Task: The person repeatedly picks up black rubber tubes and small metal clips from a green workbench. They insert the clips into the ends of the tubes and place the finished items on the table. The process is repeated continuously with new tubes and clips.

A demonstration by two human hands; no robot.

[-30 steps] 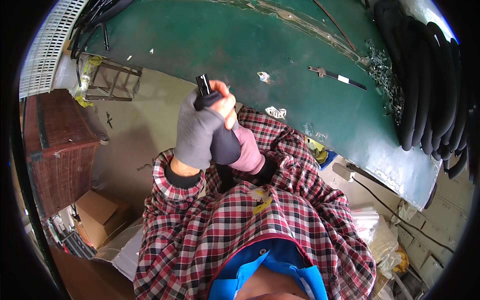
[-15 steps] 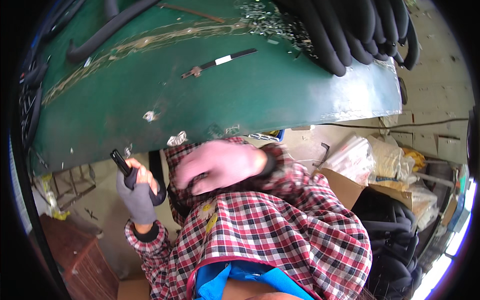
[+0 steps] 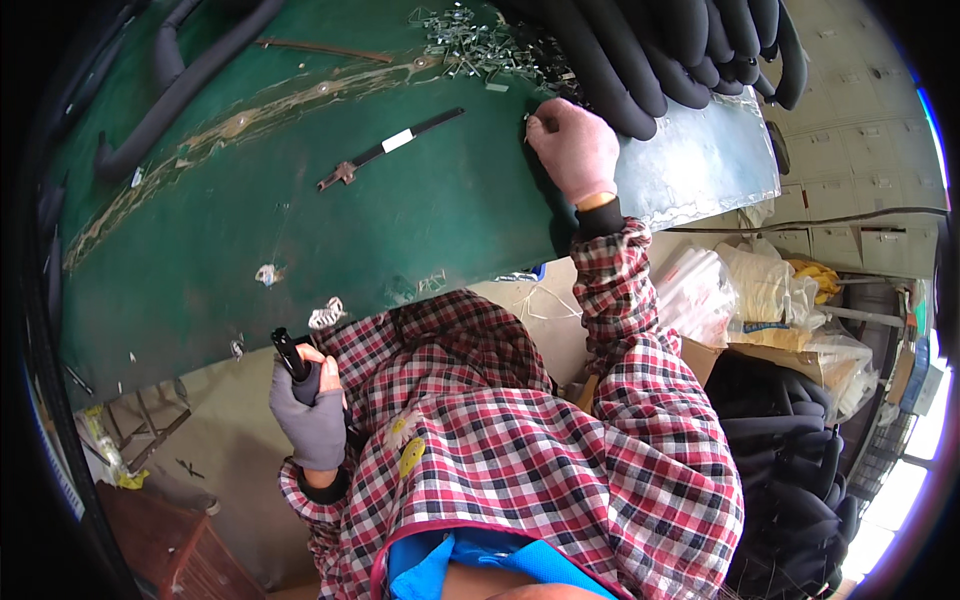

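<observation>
My left hand (image 3: 308, 415), in a grey glove with bare fingertips, is closed around a black tube-like piece (image 3: 288, 350) below the table's near edge. Its shiny end points up out of the fist; the rest is hidden by the hand. Over the green table, my right hand (image 3: 575, 150) in a pink glove has its fingers pinched together. A tiny bright bit shows at the fingertips, too small to name. Beyond that hand lies a heap of small shiny metal pieces (image 3: 470, 45). To its left rests a dark flat bar (image 3: 430, 122) with a white band and a rusty end.
Black foam-covered tubes (image 3: 640, 60) are piled at the table's far right, beside my right hand. More foam tubes (image 3: 150, 140) lie at the far left. A thin rusty strip (image 3: 325, 48) lies at the back. Clear plastic bags (image 3: 695, 290) stand right of me, past the table edge.
My right hand has moved from in front of my body, up and right over the table beside the metal pieces. My left hand stays closed on the black tube and has shifted slightly right.
</observation>
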